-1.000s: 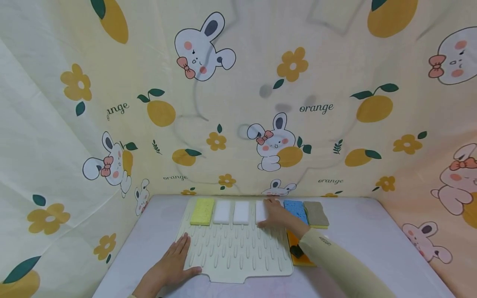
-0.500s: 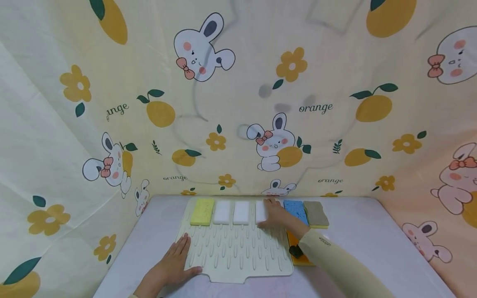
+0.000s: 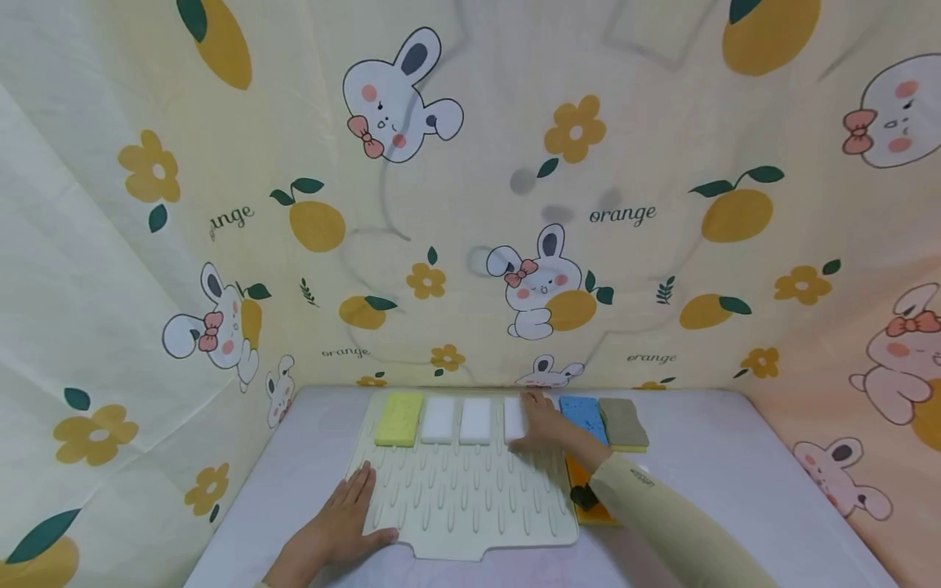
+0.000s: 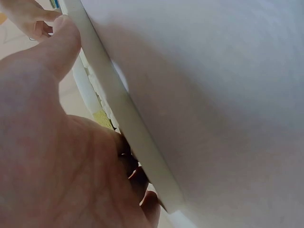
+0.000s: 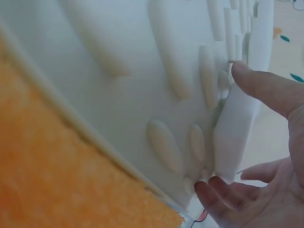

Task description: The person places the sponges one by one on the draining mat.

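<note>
A pale ridged drying mat (image 3: pixel 478 531) lies on the table. Across its far end runs a row of one yellow sponge (image 3: pixel 399 419) and three white sponges. My right hand (image 3: pixel 540 423) holds the rightmost white sponge (image 3: pixel 514 418), partly covering it. The right wrist view has the thumb at one end of this white block (image 5: pixel 232 137) and the fingers at the other, down by the mat's ridges. At the mat's near left, my left hand (image 3: pixel 338 518) rests with straight fingers along the edge and the thumb spread toward the near side. In the left wrist view, that hand (image 4: pixel 71 156) touches the mat's rim (image 4: pixel 123 109).
Right of the mat lie a blue sponge (image 3: pixel 583 416), a grey-topped sponge with a yellow base (image 3: pixel 623 421) and an orange sponge (image 3: pixel 595 514) with a dark mark, partly under the right sleeve (image 3: pixel 662 506). A patterned curtain (image 3: pixel 470 196) surrounds the white table (image 3: pixel 706 465).
</note>
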{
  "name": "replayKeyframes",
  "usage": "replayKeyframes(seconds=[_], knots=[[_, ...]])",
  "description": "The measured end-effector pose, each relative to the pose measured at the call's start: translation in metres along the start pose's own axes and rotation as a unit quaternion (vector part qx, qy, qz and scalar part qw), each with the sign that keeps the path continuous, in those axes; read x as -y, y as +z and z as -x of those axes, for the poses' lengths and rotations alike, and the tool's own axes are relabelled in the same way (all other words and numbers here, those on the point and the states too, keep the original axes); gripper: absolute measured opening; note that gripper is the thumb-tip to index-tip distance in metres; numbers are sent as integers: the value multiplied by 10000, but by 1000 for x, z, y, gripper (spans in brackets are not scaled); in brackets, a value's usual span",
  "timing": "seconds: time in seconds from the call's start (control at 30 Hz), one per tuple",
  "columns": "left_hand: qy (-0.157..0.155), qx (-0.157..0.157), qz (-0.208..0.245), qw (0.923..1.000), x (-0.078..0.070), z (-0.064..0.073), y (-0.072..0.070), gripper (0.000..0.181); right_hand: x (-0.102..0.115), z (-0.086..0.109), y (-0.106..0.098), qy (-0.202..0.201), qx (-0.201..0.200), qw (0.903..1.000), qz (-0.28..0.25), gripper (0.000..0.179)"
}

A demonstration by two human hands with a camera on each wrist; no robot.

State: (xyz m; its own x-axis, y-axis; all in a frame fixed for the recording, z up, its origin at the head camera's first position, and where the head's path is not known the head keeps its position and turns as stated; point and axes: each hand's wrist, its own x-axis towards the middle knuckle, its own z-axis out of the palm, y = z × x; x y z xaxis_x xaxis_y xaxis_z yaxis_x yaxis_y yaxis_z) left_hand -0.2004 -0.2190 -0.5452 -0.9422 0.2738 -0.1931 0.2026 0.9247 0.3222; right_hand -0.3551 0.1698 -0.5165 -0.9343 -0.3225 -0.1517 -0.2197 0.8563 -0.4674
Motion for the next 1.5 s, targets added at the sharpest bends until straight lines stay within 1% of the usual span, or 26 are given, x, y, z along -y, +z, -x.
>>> replayKeyframes(seconds=[0.17,0.3,0.37,0.53,0.7,0.8,1.0,1.1,1.23,1.4,1.5], knots=[[-23,30,-113,9999,-2,0,-2,118,0,4,-4,-88,-68,9999,-92,121],[-26,21,-134,9999,-3,-1,-2,118,-2,10,-7,-178,-121,9998,-59,121],[-35,33,-132,9999,-3,-1,-2,118,-3,15,-7,-245,-128,9996,61,121],[-30,74,-113,9999,-1,0,1,119,-5,33,-12,-396,-251,9989,-50,118],[75,106,95,9999,2,0,3,120,-9,52,-16,-346,-324,9987,-203,112],[73,97,140,9998,2,0,3,121,-12,64,-17,-365,-358,9982,-299,108],[-15,56,24,10000,0,2,0,121,-17,88,-18,-354,-406,9971,-532,107],[51,23,81,10000,2,3,-3,119,-22,100,-18,-280,-427,9971,-572,108],[205,-51,147,9997,5,4,-5,116,-34,114,-18,-275,-544,9971,-456,110],[196,30,169,9997,7,5,-4,117,-49,130,-19,-389,-675,9963,-351,109],[201,3,214,9996,8,7,-5,117,-56,139,-19,-471,-730,9958,-298,108]])
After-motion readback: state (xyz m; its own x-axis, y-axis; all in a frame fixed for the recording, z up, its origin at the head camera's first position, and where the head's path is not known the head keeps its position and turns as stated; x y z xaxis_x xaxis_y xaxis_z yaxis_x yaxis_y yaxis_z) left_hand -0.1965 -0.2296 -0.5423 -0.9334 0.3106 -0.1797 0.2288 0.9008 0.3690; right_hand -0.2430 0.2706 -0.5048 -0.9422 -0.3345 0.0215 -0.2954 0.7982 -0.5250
